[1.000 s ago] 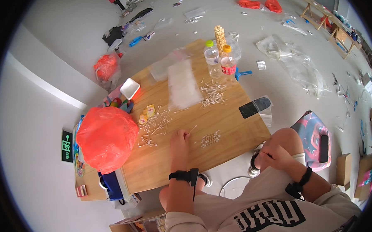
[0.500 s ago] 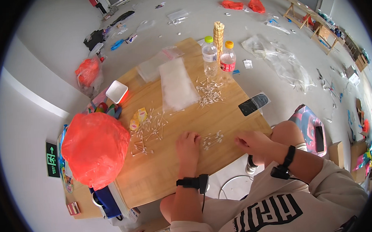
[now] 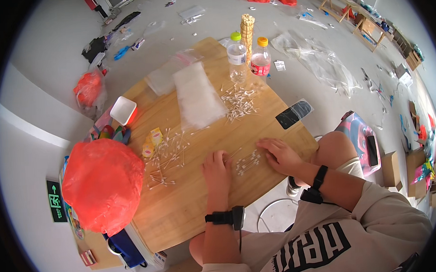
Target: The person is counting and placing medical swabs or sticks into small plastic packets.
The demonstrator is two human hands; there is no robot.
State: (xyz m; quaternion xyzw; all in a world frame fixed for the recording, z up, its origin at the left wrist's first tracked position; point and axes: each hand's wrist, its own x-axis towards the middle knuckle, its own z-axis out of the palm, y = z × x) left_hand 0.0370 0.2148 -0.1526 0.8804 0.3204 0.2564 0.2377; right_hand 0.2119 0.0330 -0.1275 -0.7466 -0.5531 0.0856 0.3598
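On the wooden table (image 3: 196, 205), my left hand (image 3: 216, 171) rests with curled fingers, left of a small row of cotton swabs (image 3: 248, 163). A single cotton swab (image 3: 237, 152) points up and to the right from its thumb side and appears pinched there; the grip is partly hidden. My right hand (image 3: 280, 156) lies palm down at the row's right end, fingers stretched toward the swabs and holding nothing visible. Loose cotton swabs (image 3: 172, 150) are scattered to the left, and a heaped pile of cotton swabs (image 3: 240, 103) lies farther back.
Clear plastic bags (image 3: 199, 98) lie mid-table. Two bottles (image 3: 237, 57) and a tall tan column (image 3: 247, 32) stand at the back. A dark phone-shaped item (image 3: 295, 115) lies near the right edge. A red plastic bag (image 3: 103, 184), small yellow packets (image 3: 152, 141) and a white-red container (image 3: 123, 111) are left.
My right hand has moved left to the swab row, its fingers going from curled to stretched out. A single swab now shows beside my left hand. The whole view has shifted slightly.
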